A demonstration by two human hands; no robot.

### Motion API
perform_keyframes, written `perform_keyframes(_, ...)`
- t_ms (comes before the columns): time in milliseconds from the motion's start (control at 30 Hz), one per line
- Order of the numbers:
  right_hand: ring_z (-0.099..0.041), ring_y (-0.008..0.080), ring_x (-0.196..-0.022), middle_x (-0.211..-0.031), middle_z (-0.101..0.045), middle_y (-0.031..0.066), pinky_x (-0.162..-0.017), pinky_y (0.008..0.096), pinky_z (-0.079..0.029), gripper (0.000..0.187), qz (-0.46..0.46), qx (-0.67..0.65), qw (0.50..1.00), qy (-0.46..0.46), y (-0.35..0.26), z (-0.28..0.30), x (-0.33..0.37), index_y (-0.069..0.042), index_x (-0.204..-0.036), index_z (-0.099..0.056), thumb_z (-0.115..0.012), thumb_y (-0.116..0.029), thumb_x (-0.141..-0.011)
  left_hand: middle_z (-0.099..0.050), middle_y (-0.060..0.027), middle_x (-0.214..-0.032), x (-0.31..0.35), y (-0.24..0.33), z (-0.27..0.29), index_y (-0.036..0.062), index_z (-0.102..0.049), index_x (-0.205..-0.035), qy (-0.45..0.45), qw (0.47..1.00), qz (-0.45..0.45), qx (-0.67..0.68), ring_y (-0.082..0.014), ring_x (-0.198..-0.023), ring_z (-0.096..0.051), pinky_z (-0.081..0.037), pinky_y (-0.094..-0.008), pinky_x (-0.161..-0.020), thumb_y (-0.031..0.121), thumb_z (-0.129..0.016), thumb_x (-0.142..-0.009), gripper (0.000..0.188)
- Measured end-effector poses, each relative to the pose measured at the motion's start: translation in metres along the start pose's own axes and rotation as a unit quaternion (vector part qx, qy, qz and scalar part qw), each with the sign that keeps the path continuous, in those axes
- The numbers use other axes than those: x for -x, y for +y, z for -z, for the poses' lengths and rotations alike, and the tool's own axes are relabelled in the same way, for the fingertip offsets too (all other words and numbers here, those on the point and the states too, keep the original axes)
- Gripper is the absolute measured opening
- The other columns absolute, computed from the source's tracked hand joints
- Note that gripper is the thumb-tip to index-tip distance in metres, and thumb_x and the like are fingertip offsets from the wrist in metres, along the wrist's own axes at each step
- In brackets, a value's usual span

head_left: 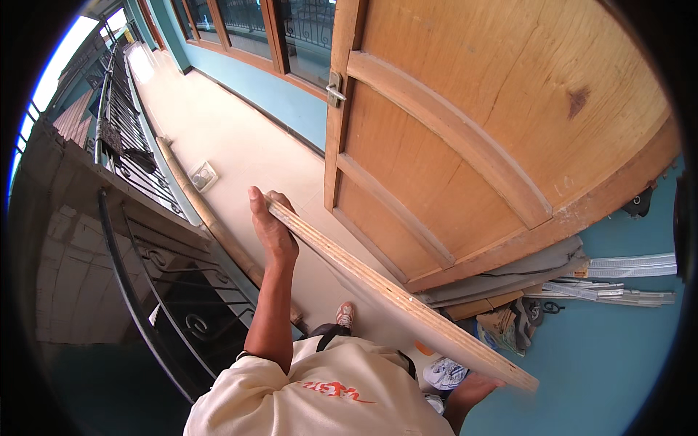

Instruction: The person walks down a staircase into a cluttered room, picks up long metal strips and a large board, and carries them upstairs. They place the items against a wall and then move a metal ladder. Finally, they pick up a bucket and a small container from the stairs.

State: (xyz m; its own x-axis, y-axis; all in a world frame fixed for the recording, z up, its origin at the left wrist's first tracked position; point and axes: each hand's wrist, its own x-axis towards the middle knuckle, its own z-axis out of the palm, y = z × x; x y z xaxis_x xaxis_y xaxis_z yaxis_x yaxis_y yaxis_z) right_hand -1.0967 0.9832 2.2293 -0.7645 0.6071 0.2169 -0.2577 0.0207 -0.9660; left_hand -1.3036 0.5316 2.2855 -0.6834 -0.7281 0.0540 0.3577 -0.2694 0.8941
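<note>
Head view: the left hand (273, 231), near 9 o'clock from the middle of the view, pinched the far end of a long board (407, 299), thumb on one side and fingers over the other. The right hand (481, 382), towards 5 o'clock, was at the near end, mostly hidden by the board; I could not tell how its fingers closed. The board slanted from about 10 o'clock to between 4 and 5, layered edge uppermost. I judged the step in hand to be a two-handed carry. The wooden door (451, 149) stood at 2 o'clock, its lower corner beside that edge; whether they touched, I couldn't tell. A black railing (131, 292) lay at 8 o'clock. To me, the next move called for firm support at both ends and clearance from the door.
</note>
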Motion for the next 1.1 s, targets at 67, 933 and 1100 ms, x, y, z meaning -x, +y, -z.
perform_keyframes(67, -0.057, 0.026, -0.108, -0.108, -0.056, 0.0139, -0.101, 0.0421, -0.043, 0.061, 0.021, -0.022, 0.997, -0.073, 0.002, -0.067, -0.019, -0.003, -0.115, -0.055, -0.034, -0.06, -0.109, -0.048, -0.0011, -0.055, -0.027, 0.035, 0.029, 0.015, -0.049, -0.06, 0.038, 0.999, -0.035, 0.017, -0.0125, -0.049, -0.051, -0.041, -0.0262, -0.05, 0.081, -0.049, -0.094, 0.074)
perform_keyframes(933, -0.057, 0.0187, -0.093, -0.095, -0.058, 0.0086, -0.084, 0.0337, -0.045, 0.064, -0.079, -0.201, 0.816, -0.536, 0.107, -0.773, -0.074, -0.003, -0.104, -0.062, -0.061, -0.067, -0.096, -0.057, -0.007, -0.059, -0.416, 0.245, 0.258, 0.006, -0.062, -0.069, 0.121, 0.929, -0.336, -0.098, -0.0187, -0.052, -0.061, -0.051, -0.0277, -0.048, 0.063, -0.041, -0.104, 0.071)
perform_keyframes(1100, -0.056, 0.0258, -0.089, -0.093, -0.058, 0.0098, -0.082, 0.0386, -0.045, 0.06, -0.044, -0.214, 0.813, -0.54, 0.123, -0.888, -0.067, -0.005, -0.104, -0.061, -0.064, -0.065, -0.095, -0.069, -0.0119, -0.076, -0.507, 0.256, 0.333, 0.0011, -0.072, -0.083, -0.017, 0.965, -0.26, -0.04, -0.0267, -0.07, -0.072, -0.06, -0.0373, -0.065, 0.067, -0.043, -0.102, 0.074)
